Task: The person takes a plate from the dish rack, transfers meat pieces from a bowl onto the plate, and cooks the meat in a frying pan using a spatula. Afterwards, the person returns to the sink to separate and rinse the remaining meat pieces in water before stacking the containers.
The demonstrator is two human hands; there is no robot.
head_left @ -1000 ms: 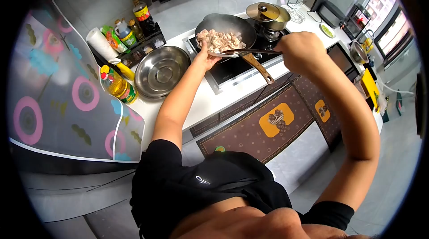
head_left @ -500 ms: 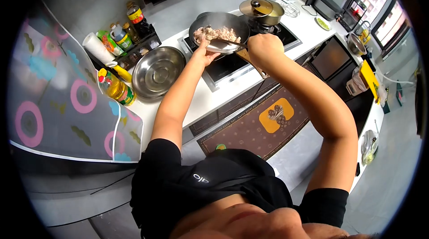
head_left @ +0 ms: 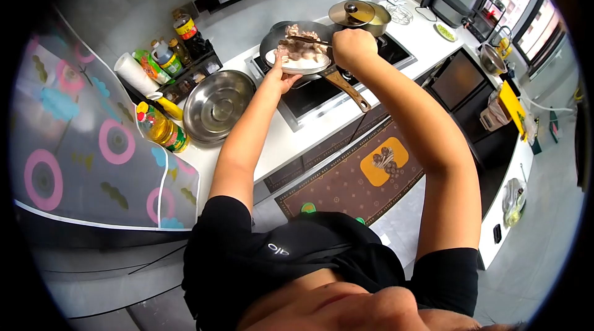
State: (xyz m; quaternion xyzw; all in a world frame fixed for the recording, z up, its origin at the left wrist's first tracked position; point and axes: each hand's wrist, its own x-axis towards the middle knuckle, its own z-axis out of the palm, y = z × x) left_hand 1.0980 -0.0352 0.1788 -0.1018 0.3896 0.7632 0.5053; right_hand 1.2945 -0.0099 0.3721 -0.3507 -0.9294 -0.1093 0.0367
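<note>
My left hand (head_left: 284,77) grips the near left rim of a white plate (head_left: 291,69), held over the front of a dark wok (head_left: 270,40). Cooked-looking meat pieces (head_left: 314,58) lie on the plate, with more heaped behind. In my closed right hand (head_left: 355,50) is a dark spatula (head_left: 305,39), reaching left across the meat; its blade is partly hidden among the pieces. The wok's wooden handle (head_left: 348,88) points toward me below my right hand, which is apart from it. Steam rises above the wok.
A lidded pot (head_left: 378,20) stands on the right of the cooktop (head_left: 299,111). Left of it are a large steel basin (head_left: 218,107), an oil bottle (head_left: 162,128) and a rack of sauce bottles (head_left: 189,30). A plate of green food (head_left: 446,32) sits on the right counter.
My right hand and the spatula have moved left. Meat that lay in the wok behind the plate is now on the plate and raised around the spatula. The left hand has barely shifted.
</note>
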